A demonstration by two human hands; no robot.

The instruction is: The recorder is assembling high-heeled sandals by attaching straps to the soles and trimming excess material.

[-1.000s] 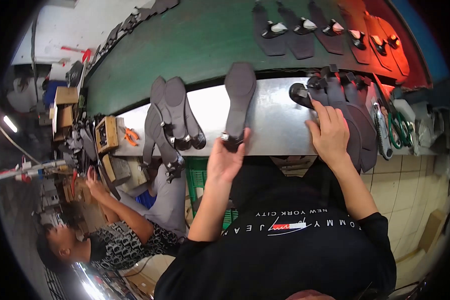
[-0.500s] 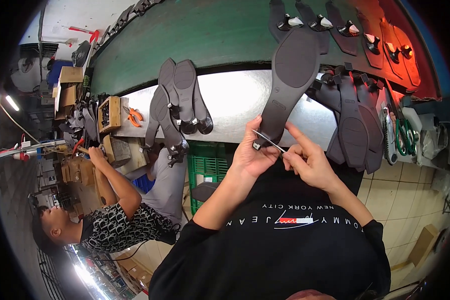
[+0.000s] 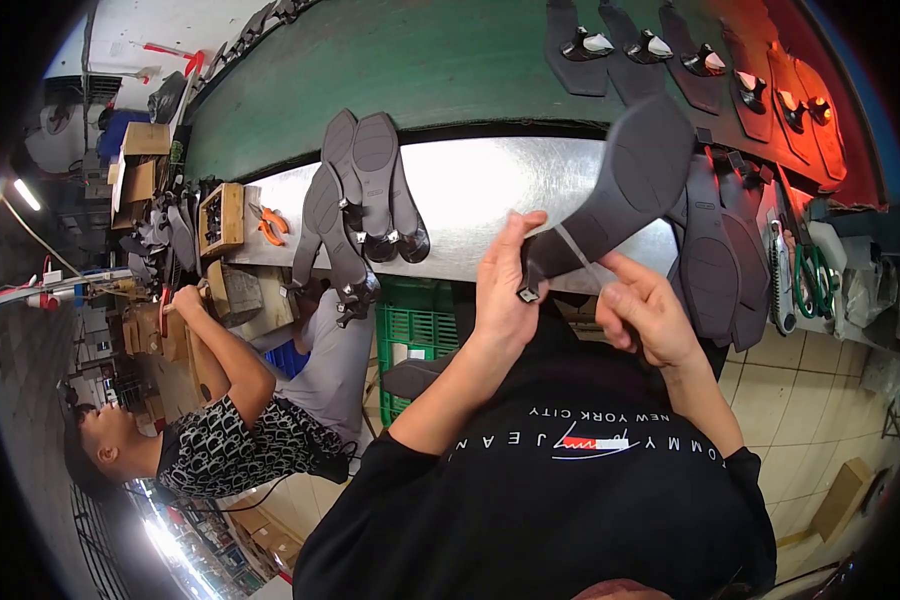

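A dark grey high-heeled shoe sole (image 3: 610, 200) is in my left hand (image 3: 505, 285), which is closed on its heel end. The sole slants up to the right over the metal table edge, its broad front part blurred. My right hand (image 3: 652, 312) is pinching a thin, pale, narrow tool (image 3: 576, 245) that crosses the narrow part of the sole; I cannot make out its exact kind. The heel tip (image 3: 528, 294) shows a small shiny square beside my left palm.
Heeled soles (image 3: 370, 190) lie in a pile on the metal work surface (image 3: 470, 200), with others (image 3: 710, 250) stacked at right. Orange-handled pliers (image 3: 269, 226), green-handled scissors (image 3: 812, 275) and a green conveyor belt (image 3: 450, 70) are nearby. A co-worker (image 3: 240, 420) sits at left.
The sole has swung to the right and tilted, its front end now farther right. My right hand has moved slightly right, and the thin tool now lies across the sole, higher than before.
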